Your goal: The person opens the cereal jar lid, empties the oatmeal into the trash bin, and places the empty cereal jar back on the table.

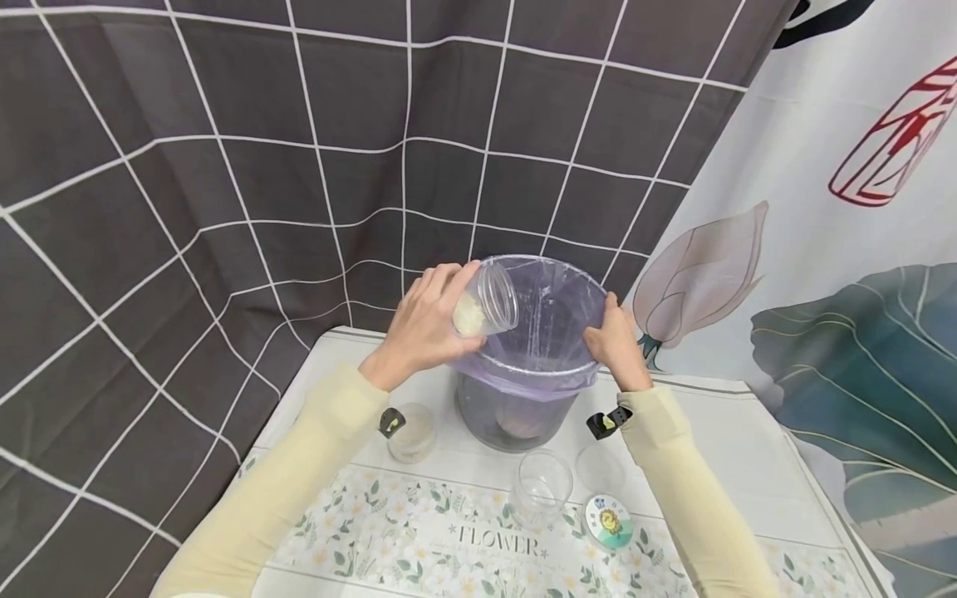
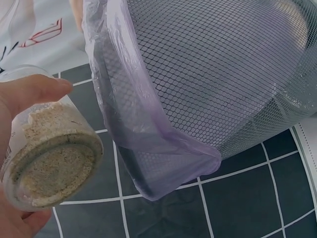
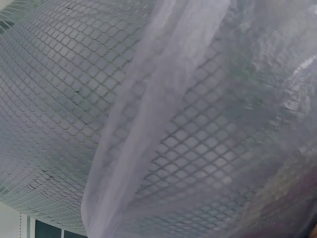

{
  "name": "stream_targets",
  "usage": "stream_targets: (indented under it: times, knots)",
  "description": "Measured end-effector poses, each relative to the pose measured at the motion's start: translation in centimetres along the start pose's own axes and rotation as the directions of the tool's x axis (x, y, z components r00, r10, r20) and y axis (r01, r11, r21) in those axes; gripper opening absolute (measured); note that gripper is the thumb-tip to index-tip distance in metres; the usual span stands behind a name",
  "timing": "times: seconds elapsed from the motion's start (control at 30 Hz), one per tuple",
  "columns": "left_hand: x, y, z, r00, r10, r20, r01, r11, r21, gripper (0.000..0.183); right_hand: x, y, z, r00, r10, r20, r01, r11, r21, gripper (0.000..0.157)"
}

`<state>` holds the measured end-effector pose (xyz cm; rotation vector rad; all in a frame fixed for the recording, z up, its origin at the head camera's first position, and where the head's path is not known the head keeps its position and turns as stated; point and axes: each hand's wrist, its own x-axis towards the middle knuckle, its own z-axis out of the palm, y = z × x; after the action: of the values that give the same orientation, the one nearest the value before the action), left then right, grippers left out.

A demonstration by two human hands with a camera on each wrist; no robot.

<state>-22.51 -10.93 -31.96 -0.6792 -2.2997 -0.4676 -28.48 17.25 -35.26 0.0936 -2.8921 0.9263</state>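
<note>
My left hand point(image 1: 424, 322) grips a clear plastic jar point(image 1: 499, 292) tipped on its side, its mouth facing right over the left rim of a mesh wastebasket point(image 1: 497, 415). Pale, crumbly stuff point(image 2: 57, 171) lies packed at the jar's base in the left wrist view. A thin purple bin bag point(image 1: 534, 380) lines the basket and folds down over its rim. On the far side of the opening, my right hand point(image 1: 619, 345) pinches the basket's right rim through the bag, thumb toward the inside. The right wrist view shows mostly mesh and bag, with that hand's fingers hidden.
Several things stand on the flower-printed tablecloth point(image 1: 478, 569) before the basket: a clear container point(image 1: 411, 438) at left, a clear jar point(image 1: 540, 486), a clear round lid point(image 1: 601, 470) and a printed round lid point(image 1: 608, 522). A dark checked curtain point(image 1: 359, 191) hangs close behind.
</note>
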Motion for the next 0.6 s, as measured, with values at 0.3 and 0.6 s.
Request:
stream_targets:
  times: [0.3,0.6]
  knots:
    - [0.23,-0.01,0.16,0.996,0.084,0.019,-0.086,0.99,0.108,0.095,-0.09,-0.12,0.29,1.0,0.021,-0.019,-0.022,1.0,-0.019,0.076]
    - [0.79,0.07,0.41,0.979,0.202,-0.016,-0.193,0.952,0.236,0.085,0.1,0.07,0.43,0.999,0.023,-0.041,-0.024,1.0,-0.014,0.077]
